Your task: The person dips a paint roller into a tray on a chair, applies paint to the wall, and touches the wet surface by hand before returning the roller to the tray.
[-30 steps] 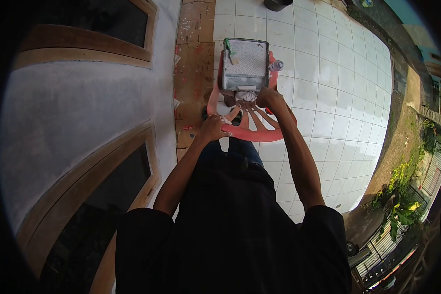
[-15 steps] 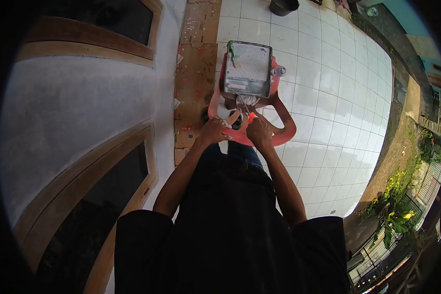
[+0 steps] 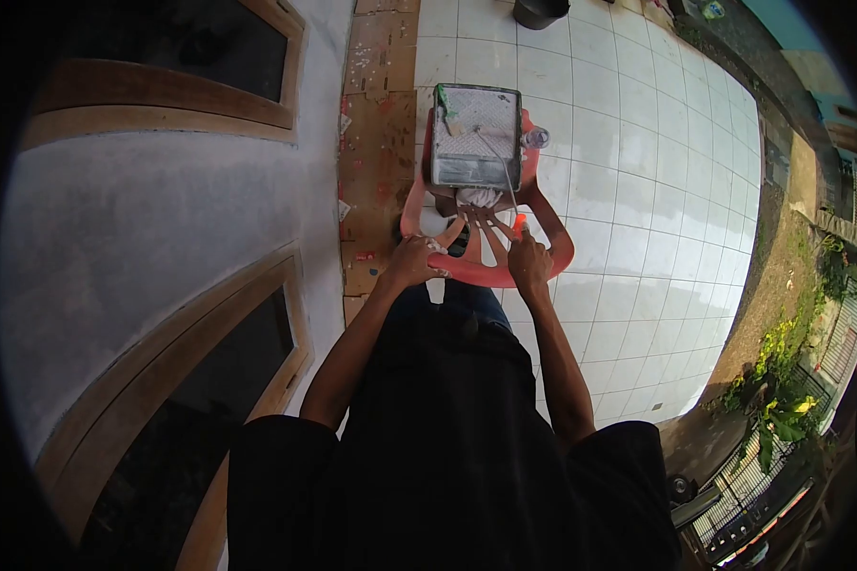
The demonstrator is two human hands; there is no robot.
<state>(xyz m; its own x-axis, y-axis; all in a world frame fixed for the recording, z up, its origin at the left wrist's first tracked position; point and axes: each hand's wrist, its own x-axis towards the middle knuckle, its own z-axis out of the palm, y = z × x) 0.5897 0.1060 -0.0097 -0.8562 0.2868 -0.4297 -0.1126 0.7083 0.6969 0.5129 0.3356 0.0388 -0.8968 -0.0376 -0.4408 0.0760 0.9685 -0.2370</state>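
Observation:
A red plastic chair [image 3: 490, 276] stands before me, with a paint tray [image 3: 476, 171] on its seat. My left hand [image 3: 412, 263] is closed on the left part of the chair's back rim. In my right hand [image 3: 530, 259] is the orange handle of a paint roller [image 3: 519, 225]; its thin metal rod runs up over the tray. The roller's head lies on the ridged part of the tray and is hard to make out. A green-handled brush [image 3: 445, 103] rests at the tray's upper left. Below the tray is a whitish cloth [image 3: 479, 197].
A clear plastic cup or bottle [image 3: 536, 138] is at the chair's right side. A dark bucket [image 3: 541, 11] stands farther off on the white tiles [image 3: 628, 181]. Cardboard [image 3: 376, 171] lies along the grey wall [image 3: 162, 219] with wooden-framed windows [image 3: 290, 86] at left.
My right hand has moved to the right with the roller handle, and the roller's head has gone up the tray. My left hand stays on the chair. The view has shifted slightly.

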